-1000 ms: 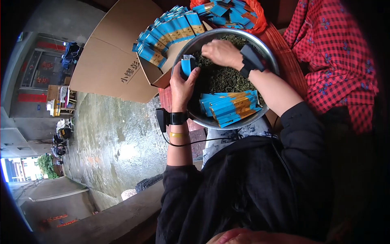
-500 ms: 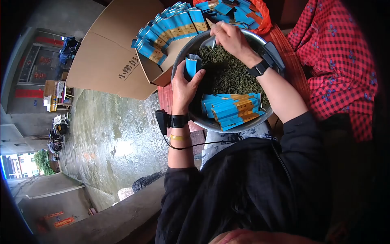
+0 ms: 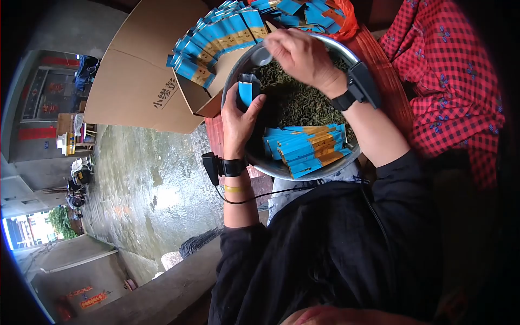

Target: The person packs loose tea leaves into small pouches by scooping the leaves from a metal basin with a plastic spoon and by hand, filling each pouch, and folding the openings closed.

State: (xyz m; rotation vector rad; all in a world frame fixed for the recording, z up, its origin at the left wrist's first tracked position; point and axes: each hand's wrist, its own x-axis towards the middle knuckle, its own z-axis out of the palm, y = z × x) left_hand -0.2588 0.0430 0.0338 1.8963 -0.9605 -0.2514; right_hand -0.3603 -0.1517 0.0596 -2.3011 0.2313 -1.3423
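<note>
My left hand (image 3: 239,120) is wrapped round a small blue packet (image 3: 246,92), its open top facing up, at the left rim of the metal basin (image 3: 353,157). Over the basin's upper part, my right hand (image 3: 303,57) is closed on a small metal scoop (image 3: 262,56), whose round bowl hangs just above the packet. Dark dried leaves (image 3: 303,103) fill much of the basin. Flat blue and gold packets (image 3: 309,149) lie fanned out on the leaves at the near side.
An open cardboard box (image 3: 143,70) holds rows of upright blue and gold packets (image 3: 216,35). Behind the basin, more packets lie in a red plastic bag (image 3: 348,21). A red checked cloth (image 3: 444,70) hangs at the right. Wet ground (image 3: 146,184) spreads at the left.
My right hand has risen from the leaves toward the basin's far rim and then moved left, bringing the scoop into view near the packet. My left hand still holds the packet.
</note>
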